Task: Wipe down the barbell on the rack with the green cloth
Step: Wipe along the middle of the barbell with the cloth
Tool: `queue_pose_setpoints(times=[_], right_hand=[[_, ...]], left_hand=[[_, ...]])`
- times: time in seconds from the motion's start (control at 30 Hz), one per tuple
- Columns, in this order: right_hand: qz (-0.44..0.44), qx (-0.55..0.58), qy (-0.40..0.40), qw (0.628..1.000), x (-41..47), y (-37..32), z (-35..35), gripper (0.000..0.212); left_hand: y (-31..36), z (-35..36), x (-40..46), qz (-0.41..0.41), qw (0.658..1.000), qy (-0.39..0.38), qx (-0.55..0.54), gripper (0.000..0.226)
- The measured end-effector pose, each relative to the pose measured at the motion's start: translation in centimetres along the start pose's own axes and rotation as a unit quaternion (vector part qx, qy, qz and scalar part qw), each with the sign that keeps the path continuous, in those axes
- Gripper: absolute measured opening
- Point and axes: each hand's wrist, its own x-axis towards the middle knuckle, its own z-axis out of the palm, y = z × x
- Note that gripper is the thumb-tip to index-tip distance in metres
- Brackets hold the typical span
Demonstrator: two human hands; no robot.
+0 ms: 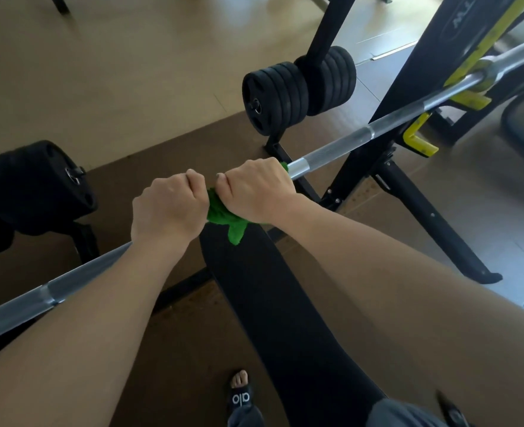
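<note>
A silver barbell (347,143) runs diagonally from the lower left to the upper right, resting on a yellow hook of the black rack (470,98). At the bar's middle, my left hand (168,208) and my right hand (256,191) sit side by side, both closed around the bar. A green cloth (223,215) is wrapped on the bar between and under the hands, and a corner of it hangs down below my right hand. A bit of cloth also shows at my right hand's far side. The bar under both hands is hidden.
A black bench pad (273,291) lies under the bar, pointing toward me. Stacks of black weight plates (288,94) hang on a post behind the bar, and another plate stack (33,186) sits at the left. My sandalled foot (240,392) is on the brown mat.
</note>
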Motion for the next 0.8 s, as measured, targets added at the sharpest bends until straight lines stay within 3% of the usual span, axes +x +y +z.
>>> queue_pose_setpoints(times=[0.17, 0.33, 0.47, 0.63, 0.8], right_hand=[[-0.031, -0.043, -0.013, 0.998, -0.2, 5.9, -0.3, 0.046], [0.033, -0.02, 0.014, 0.999, -0.2, 15.3, 0.4, 0.056], [0.01, -0.029, -0.002, 1.0, 0.4, 19.0, 1.1, 0.059], [-0.043, 0.025, -0.164, 0.985, 1.5, 19.2, -1.2, 0.041], [-0.005, 0.112, -0.407, 0.907, 4.5, 19.6, -2.2, 0.025]], left_hand=[[-0.2, -0.5, -0.2, -0.009, 1.0, 0.018, 0.023, 0.063], [0.1, -0.1, -0.2, -0.031, 0.995, 0.035, 0.093, 0.063], [4.8, 1.4, 0.6, 0.011, 0.996, 0.025, 0.085, 0.053], [14.0, 5.4, 3.0, 0.0, 0.995, -0.047, 0.09, 0.066], [13.1, 5.6, 3.1, -0.048, 0.994, -0.037, 0.096, 0.077]])
